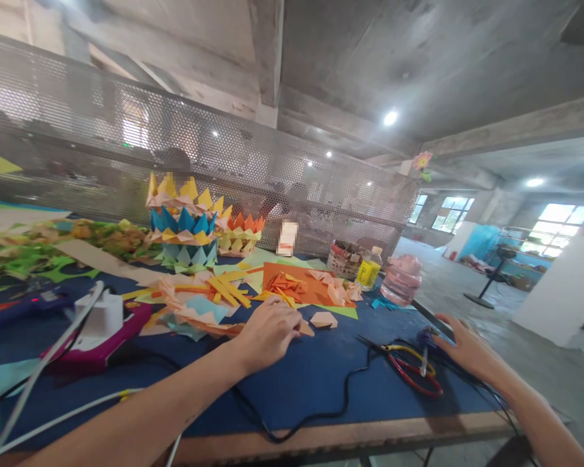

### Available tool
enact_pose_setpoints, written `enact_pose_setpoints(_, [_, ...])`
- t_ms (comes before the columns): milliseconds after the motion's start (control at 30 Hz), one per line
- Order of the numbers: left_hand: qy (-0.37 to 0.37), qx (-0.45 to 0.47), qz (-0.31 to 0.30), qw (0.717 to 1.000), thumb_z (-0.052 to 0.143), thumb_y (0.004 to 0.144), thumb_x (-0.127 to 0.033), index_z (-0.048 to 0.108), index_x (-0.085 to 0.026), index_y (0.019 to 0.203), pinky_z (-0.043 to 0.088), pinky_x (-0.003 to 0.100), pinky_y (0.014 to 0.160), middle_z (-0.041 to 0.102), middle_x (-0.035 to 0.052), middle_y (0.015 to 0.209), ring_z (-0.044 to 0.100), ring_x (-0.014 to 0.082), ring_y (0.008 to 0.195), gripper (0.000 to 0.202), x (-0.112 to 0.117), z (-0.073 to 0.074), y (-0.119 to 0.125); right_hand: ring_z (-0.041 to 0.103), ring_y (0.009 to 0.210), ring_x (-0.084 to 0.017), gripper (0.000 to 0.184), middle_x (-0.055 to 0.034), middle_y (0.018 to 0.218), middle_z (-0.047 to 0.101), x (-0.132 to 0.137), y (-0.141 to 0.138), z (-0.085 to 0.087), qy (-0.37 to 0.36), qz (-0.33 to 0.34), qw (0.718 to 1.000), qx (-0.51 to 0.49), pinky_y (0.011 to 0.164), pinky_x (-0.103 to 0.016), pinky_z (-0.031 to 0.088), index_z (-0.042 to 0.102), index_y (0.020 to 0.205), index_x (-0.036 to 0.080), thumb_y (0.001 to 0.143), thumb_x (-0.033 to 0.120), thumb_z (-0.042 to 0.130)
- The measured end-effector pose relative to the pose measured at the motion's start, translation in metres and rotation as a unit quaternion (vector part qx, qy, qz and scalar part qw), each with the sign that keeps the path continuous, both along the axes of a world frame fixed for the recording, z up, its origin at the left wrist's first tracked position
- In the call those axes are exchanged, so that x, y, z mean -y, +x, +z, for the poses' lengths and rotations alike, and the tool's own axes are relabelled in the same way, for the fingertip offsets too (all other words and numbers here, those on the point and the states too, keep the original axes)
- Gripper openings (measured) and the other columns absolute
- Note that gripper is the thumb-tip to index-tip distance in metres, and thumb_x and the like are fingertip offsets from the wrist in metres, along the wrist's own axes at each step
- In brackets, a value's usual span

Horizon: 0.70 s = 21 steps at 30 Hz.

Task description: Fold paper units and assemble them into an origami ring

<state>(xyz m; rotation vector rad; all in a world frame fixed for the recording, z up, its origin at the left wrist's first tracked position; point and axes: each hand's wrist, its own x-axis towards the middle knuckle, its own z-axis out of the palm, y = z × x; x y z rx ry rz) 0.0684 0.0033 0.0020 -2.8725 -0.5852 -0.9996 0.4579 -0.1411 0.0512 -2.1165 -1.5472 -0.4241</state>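
My left hand [268, 334] is closed in a pinch over the blue tabletop, with a small peach paper piece [306, 329] poking out past its fingertips. Just beyond lies another folded peach piece [324, 320]. On the right, my right hand [467, 344] has its thumb and fingers around a dark blue tool that looks like a glue gun [425, 338]; a clear stick shows below it, and the palm hides part of the grip. Beside it rest scissors [413, 370] with red and yellow handles. A ring of linked peach and blue paper pieces [194, 311] lies left of my left hand.
Stacked paper crowns [182, 227] stand at the back before a perforated metal screen [243, 168]. Orange paper [296, 285], a yellow-labelled bottle [368, 269] and a pink jug [401, 279] are behind. A purple power strip [126, 331] sits left; a black cord [321, 418] crosses the front.
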Motion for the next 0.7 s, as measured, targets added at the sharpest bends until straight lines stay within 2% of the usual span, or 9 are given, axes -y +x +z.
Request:
enact_pose_setpoints(67, [-0.005, 0.007, -0.005, 1.000, 0.062, 0.082, -0.016, 0.058, -0.017, 0.072, 0.038, 0.032, 0.078, 0.064, 0.0007, 0.072, 0.059, 0.0172, 0.073, 0.011, 0.000, 0.000, -0.001, 0.057, 0.108, -0.036, 0.047, -0.0187, 0.118, 0.060, -0.015, -0.040, 0.007, -0.037, 0.083, 0.996, -0.022, 0.083, -0.047, 0.048, 0.057, 0.114, 0.019, 0.075, 0.045, 0.048])
enact_pose_setpoints(133, [-0.009, 0.011, -0.006, 1.000, 0.062, 0.082, -0.016, 0.057, -0.017, 0.071, 0.038, 0.032, 0.078, 0.064, 0.0003, 0.071, 0.059, 0.0168, 0.072, 0.012, 0.000, 0.001, -0.002, 0.054, 0.114, -0.028, 0.047, -0.0105, 0.127, 0.056, -0.035, -0.084, 0.008, -0.084, 0.160, 0.983, -0.040, 0.085, -0.037, 0.049, 0.053, 0.123, 0.022, 0.082, 0.044, 0.046])
enact_pose_setpoints(200, [-0.004, 0.010, -0.009, 1.000, 0.060, 0.082, -0.016, 0.057, -0.017, 0.070, 0.038, 0.031, 0.078, 0.064, 0.0005, 0.070, 0.059, 0.0166, 0.072, 0.013, -0.001, 0.001, -0.002, 0.051, 0.118, -0.027, 0.053, -0.0068, 0.130, 0.055, -0.057, -0.121, 0.003, -0.121, 0.214, 0.968, -0.045, 0.095, -0.038, 0.044, 0.053, 0.125, 0.023, 0.076, 0.043, 0.059])
enact_pose_setpoints(233, [-0.001, 0.008, -0.011, 1.000, 0.060, 0.083, -0.016, 0.057, -0.017, 0.070, 0.038, 0.031, 0.078, 0.064, 0.0005, 0.070, 0.060, 0.0166, 0.072, 0.013, -0.001, 0.001, -0.003, 0.046, 0.123, -0.029, 0.060, -0.0096, 0.134, 0.051, -0.068, -0.135, -0.001, -0.148, 0.247, 0.956, -0.048, 0.101, -0.043, 0.036, 0.051, 0.127, 0.020, 0.072, 0.040, 0.065])
enact_pose_setpoints(300, [0.007, 0.004, -0.014, 1.000, 0.059, 0.083, -0.016, 0.057, -0.017, 0.070, 0.038, 0.031, 0.078, 0.064, 0.0001, 0.070, 0.060, 0.0164, 0.073, 0.013, -0.003, 0.000, -0.003, 0.044, 0.124, -0.031, 0.064, -0.0107, 0.132, 0.053, -0.088, -0.154, -0.009, -0.170, 0.272, 0.946, -0.053, 0.103, -0.044, 0.033, 0.056, 0.123, 0.019, 0.062, 0.031, 0.073])
enact_pose_setpoints(367, [0.012, -0.001, -0.014, 1.000, 0.060, 0.083, -0.017, 0.057, -0.017, 0.070, 0.038, 0.031, 0.078, 0.064, -0.0004, 0.069, 0.060, 0.0163, 0.073, 0.013, -0.004, -0.001, -0.003, 0.051, 0.117, -0.031, 0.057, -0.0101, 0.122, 0.061, -0.104, -0.162, -0.015, -0.179, 0.282, 0.941, -0.061, 0.098, -0.042, 0.038, 0.063, 0.113, 0.019, 0.057, 0.021, 0.075])
enact_pose_setpoints(500, [0.008, -0.007, -0.006, 1.000, 0.063, 0.081, -0.017, 0.057, -0.018, 0.070, 0.038, 0.031, 0.079, 0.064, -0.0009, 0.070, 0.060, 0.0169, 0.074, 0.012, -0.006, -0.002, -0.003, 0.065, 0.082, -0.024, 0.016, -0.0064, 0.083, 0.072, -0.124, -0.162, -0.020, -0.161, 0.295, 0.938, -0.089, 0.076, -0.036, 0.048, 0.070, 0.077, 0.016, 0.066, 0.011, 0.060])
enact_pose_setpoints(567, [0.002, -0.010, -0.001, 1.000, 0.063, 0.080, -0.017, 0.057, -0.017, 0.070, 0.038, 0.032, 0.080, 0.065, -0.0005, 0.070, 0.061, 0.0171, 0.074, 0.012, -0.006, -0.001, -0.004, 0.064, 0.077, -0.021, 0.016, -0.0054, 0.078, 0.071, -0.130, -0.161, -0.021, -0.123, 0.302, 0.940, -0.105, 0.073, -0.033, 0.048, 0.068, 0.075, 0.016, 0.071, 0.011, 0.054])
enact_pose_setpoints(700, [-0.007, -0.014, 0.005, 1.000, 0.063, 0.081, -0.017, 0.058, -0.016, 0.070, 0.039, 0.031, 0.078, 0.065, 0.0003, 0.069, 0.061, 0.0171, 0.073, 0.012, -0.005, 0.003, -0.004, 0.061, 0.083, -0.020, 0.016, -0.0044, 0.083, 0.067, -0.136, -0.165, -0.024, -0.038, 0.322, 0.935, -0.141, 0.071, -0.031, 0.047, 0.066, 0.078, 0.017, 0.072, 0.014, 0.052])
